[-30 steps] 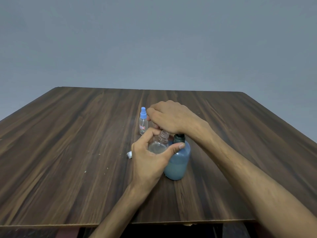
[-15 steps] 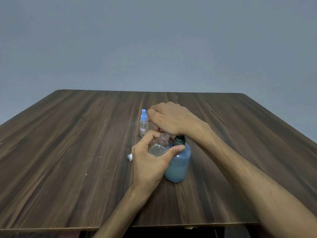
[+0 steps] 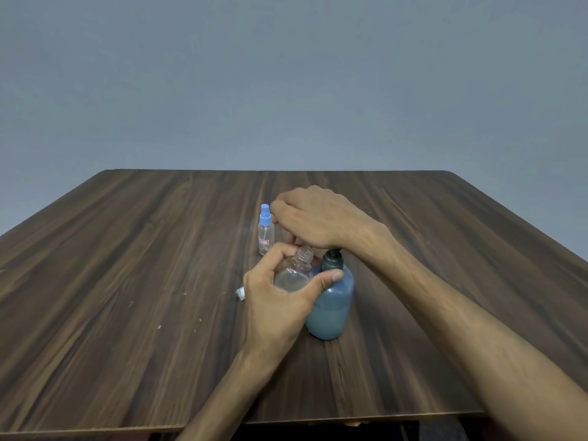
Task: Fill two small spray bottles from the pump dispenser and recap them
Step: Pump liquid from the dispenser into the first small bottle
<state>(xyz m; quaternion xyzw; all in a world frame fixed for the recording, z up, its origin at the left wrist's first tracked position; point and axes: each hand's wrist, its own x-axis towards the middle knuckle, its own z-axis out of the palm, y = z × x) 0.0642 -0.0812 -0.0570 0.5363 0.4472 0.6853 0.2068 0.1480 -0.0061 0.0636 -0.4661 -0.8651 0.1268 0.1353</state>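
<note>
You are working under soft, even, rather dim light with a cool grey cast. Nothing is throwing a hard shadow; only faint shading is lying on the table (image 3: 127,281) beneath your left hand (image 3: 276,300) and around the blue bottle (image 3: 331,307). No glare is showing on the wood, though the clear bottle (image 3: 294,275) is catching weak highlights. The wide lens is bowing the table's edges outward. Focus is holding across the middle, while fine detail is looking slightly smeared.

Setting: plain indoor room, type undetermined | Evidence: dark wood-grain table (image 3: 127,281) stood before a bare grey wall (image 3: 286,74)
</note>
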